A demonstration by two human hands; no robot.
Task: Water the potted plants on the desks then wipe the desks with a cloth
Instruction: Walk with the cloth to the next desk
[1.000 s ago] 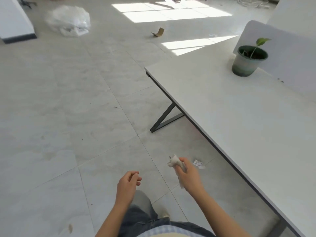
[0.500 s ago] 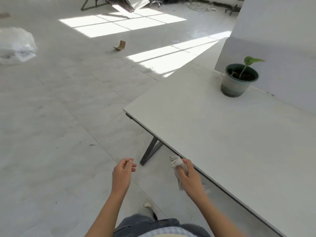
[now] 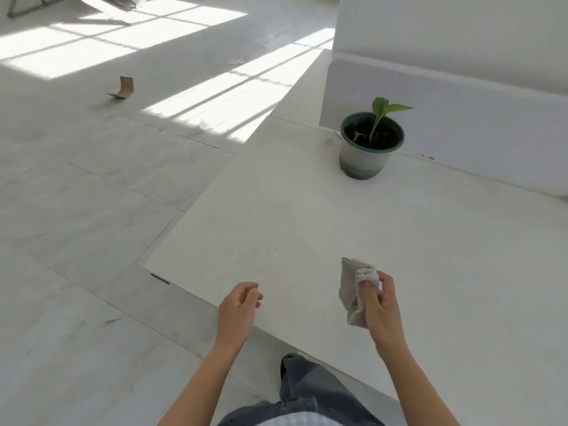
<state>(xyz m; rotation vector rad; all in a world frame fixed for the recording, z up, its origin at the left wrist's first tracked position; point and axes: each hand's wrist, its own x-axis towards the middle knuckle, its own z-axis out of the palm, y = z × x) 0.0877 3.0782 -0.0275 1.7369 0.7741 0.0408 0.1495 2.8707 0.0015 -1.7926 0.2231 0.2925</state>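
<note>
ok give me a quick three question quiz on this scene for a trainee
1. True or false: the cloth is lying flat on the desk.
2. Which hand holds the cloth? A) left hand B) right hand C) neither
3. Fill in: the pot stands on the desk close to the ______ at the desk's far side.

Key
1. False: it is bunched in a grip above the desk.
2. B; the left hand is loosely curled and holds nothing.
3. Divider panel.
</note>
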